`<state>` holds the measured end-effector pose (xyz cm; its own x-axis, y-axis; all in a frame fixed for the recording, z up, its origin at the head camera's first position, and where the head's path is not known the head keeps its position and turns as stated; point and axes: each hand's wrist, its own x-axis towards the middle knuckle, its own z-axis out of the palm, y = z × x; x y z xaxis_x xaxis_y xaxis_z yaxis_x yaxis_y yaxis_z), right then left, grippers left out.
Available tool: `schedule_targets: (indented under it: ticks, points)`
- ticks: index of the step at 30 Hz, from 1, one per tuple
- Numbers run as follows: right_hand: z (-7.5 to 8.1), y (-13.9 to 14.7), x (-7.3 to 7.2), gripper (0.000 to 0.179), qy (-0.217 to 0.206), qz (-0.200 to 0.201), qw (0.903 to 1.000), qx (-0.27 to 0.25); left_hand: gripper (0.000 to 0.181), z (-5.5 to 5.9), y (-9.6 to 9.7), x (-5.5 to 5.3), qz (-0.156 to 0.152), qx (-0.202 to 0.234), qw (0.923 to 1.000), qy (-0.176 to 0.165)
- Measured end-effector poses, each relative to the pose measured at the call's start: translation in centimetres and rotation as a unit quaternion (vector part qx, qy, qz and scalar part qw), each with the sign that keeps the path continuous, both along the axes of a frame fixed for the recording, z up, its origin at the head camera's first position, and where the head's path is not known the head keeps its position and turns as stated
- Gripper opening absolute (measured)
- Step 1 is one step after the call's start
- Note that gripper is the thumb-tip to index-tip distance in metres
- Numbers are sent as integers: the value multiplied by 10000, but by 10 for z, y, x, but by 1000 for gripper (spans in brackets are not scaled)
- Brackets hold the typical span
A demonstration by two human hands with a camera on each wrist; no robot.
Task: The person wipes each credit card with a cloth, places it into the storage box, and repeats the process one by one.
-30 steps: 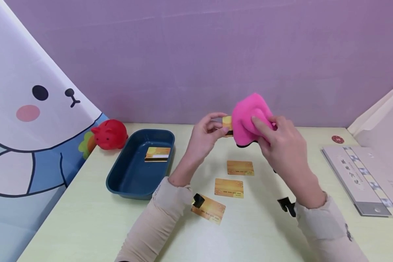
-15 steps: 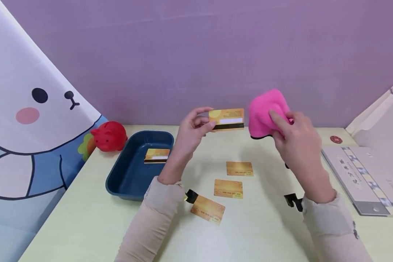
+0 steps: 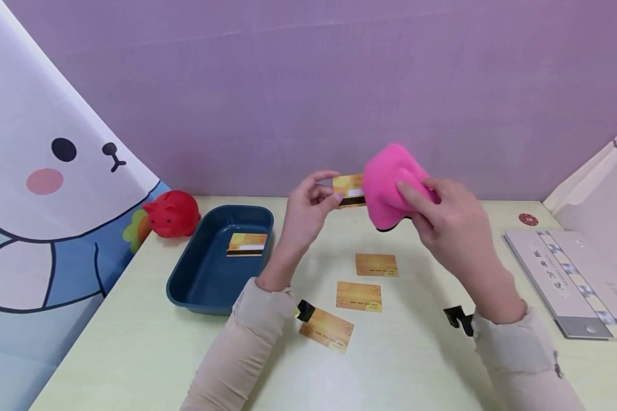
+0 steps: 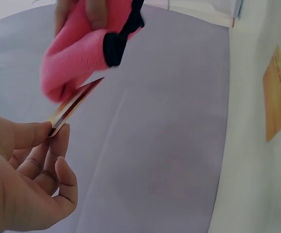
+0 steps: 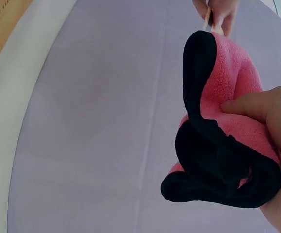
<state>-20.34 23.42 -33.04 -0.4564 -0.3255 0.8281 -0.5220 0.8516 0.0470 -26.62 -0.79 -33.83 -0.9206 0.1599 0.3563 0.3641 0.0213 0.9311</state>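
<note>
Up in front of the wall, my left hand (image 3: 307, 208) pinches a gold bank card (image 3: 347, 190) between thumb and fingers at its left end. A black stripe and a white strip show on the card's side facing the head camera. My right hand (image 3: 455, 225) grips a bunched pink cloth (image 3: 388, 185) with black edging, which hides the card's right part in the head view. In the left wrist view the cloth (image 4: 74, 65) lies against or just over the card (image 4: 74, 108); contact is hard to tell. The right wrist view shows the cloth's black border (image 5: 201, 63) folded.
Three gold cards lie on the table: a far one (image 3: 377, 265), a middle one (image 3: 359, 296) and a near one (image 3: 327, 329). Another card (image 3: 247, 244) is in the blue tray (image 3: 185, 288). A red piggy bank (image 3: 172, 214), a red chip (image 3: 528, 219) and a grey-white flat box (image 3: 571, 285) stand around.
The cloth moved right, off the card, half a second ago, and is now back left over its right part. The left hand shifted left with the card, then slightly right.
</note>
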Motion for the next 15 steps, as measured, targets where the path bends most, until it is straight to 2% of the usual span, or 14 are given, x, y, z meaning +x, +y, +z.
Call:
schedule_targets:
  ticks: [4, 15]
  points:
    - [-4, -6, -1, 36, 92, 86, 9999, 64, 32, -1, 5, 3, -61, -26, 10000, -11]
    - [-7, -10, -1, 38, 58, -82, 9998, 187, 34, 0, 11, 9, -254, -97, 9995, -166]
